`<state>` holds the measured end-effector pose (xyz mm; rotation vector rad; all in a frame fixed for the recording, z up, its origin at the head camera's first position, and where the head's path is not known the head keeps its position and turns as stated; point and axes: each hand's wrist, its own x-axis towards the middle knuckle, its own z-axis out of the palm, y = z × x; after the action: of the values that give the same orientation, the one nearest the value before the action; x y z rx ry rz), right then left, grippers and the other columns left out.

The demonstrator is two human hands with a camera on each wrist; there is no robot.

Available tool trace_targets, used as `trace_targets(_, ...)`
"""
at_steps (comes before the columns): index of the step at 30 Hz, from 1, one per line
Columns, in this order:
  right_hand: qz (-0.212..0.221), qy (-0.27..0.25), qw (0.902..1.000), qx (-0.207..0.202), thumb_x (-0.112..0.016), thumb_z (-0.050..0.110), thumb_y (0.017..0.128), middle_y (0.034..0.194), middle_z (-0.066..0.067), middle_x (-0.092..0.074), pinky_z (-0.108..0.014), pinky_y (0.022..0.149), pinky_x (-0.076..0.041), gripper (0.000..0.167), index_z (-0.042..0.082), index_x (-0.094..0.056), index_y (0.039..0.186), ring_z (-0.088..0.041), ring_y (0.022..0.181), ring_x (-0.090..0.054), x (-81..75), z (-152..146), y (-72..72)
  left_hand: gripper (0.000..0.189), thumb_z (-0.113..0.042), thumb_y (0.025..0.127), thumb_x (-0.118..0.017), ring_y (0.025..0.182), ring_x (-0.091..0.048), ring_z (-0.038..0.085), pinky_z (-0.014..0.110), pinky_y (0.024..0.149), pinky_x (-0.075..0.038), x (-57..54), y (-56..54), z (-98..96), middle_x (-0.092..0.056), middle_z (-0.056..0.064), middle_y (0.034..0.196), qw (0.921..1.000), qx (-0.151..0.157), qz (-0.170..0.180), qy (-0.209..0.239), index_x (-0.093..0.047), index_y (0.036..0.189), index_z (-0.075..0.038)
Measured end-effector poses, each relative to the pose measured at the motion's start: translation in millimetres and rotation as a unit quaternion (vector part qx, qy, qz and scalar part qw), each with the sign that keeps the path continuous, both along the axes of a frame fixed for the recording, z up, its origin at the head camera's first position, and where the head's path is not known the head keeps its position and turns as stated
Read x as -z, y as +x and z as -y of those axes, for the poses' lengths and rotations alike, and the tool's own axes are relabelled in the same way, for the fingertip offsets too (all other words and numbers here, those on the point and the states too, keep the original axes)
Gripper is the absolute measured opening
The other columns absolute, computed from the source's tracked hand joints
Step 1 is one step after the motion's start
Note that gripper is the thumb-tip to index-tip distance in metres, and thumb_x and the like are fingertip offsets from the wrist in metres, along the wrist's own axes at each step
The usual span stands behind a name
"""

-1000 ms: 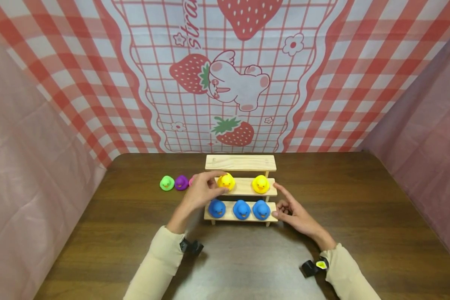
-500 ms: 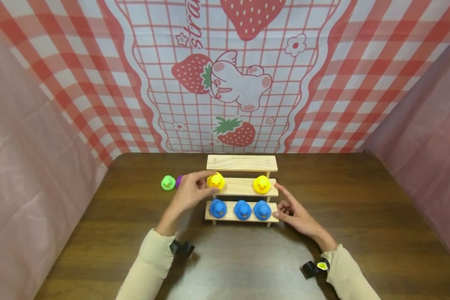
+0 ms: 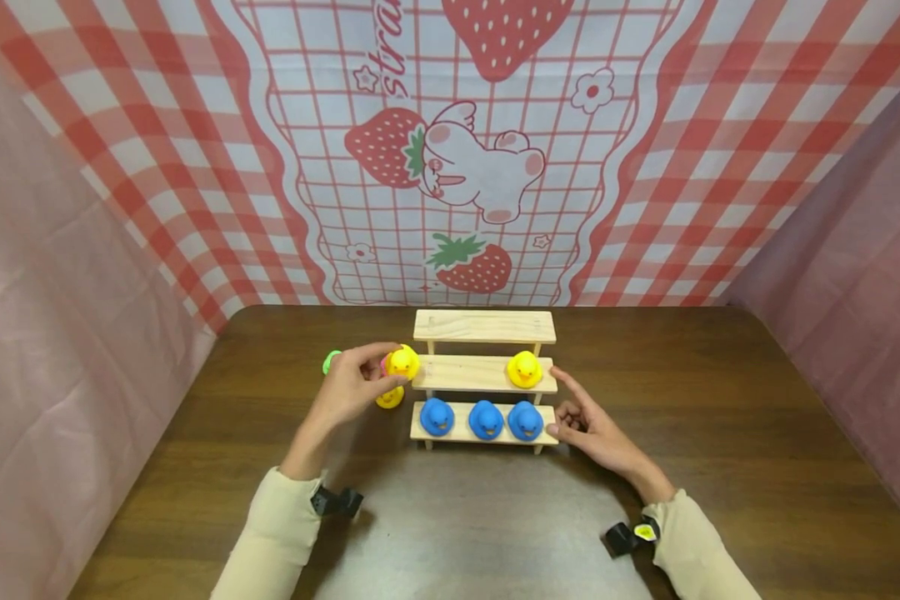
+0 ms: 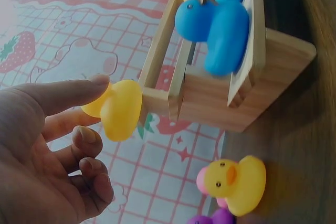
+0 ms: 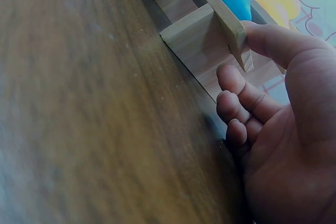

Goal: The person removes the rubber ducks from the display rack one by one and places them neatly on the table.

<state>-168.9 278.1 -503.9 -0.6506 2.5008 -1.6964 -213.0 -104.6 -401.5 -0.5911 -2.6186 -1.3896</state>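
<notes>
My left hand (image 3: 348,383) pinches a yellow rubber duck (image 3: 402,363) between thumb and forefinger, just off the left end of the middle shelf. In the left wrist view the held duck (image 4: 122,109) appears beside the shelf end, the other fingers loosely curled below. The wooden three-step display rack (image 3: 457,373) bears another yellow duck (image 3: 524,369) at the right of its middle step. Several blue ducks (image 3: 486,420) sit on the bottom step. At the rack's right side, my right hand (image 3: 600,433) touches the bottom step's end with its thumb (image 5: 268,38); its forefinger extends to the middle step's end.
Left of the rack, a further yellow duck (image 3: 390,397) stands on the table (image 3: 232,467), below the held one. A green duck (image 3: 331,361) is partly hidden by my left hand. The left wrist view shows a purple duck (image 4: 214,217) and some pink behind the yellow one.
My left hand has carried the yellow duck leftward along the middle shelf and past its left end. A yellow duck on the table has come into sight. My right hand stays in place.
</notes>
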Motion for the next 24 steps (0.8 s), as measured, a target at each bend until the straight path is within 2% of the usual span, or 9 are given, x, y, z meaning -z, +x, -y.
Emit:
trace_targets(9, -0.003, 0.0, 1.0, -0.001, -0.063, 0.0, 0.094, 0.081, -0.004, -0.056, -0.024, 0.059, -0.041, 0.081, 0.013, -0.019, 0.16, -0.001, 0.068, -0.047, 0.3, 0, -0.4, 0.037, -0.008, 0.081, -0.081, 0.057, -0.04, 0.012, 0.021, 0.052, -0.033, 2.1, 0.4, 16.6, -0.047, 0.004, 0.064, 0.9995, -0.025, 0.018, -0.009, -0.071, 0.116, 0.0)
trace_targets(24, -0.001, 0.001, 1.0, -0.003, -0.063, 0.001, 0.094, 0.081, -0.004, -0.056, -0.024, 0.06, -0.041, 0.081, 0.014, -0.018, 0.16, -0.002, 0.069, -0.048, 1.5, -1, -1.7, 0.04, -0.008, 0.082, -0.08, 0.058, -0.041, 0.011, 0.021, 0.052, -0.033, 16.6, -1.0, 43.6, -0.047, 0.003, 0.065, 0.9962, -0.06, 0.056, -0.031, -0.069, 0.12, 0.001)
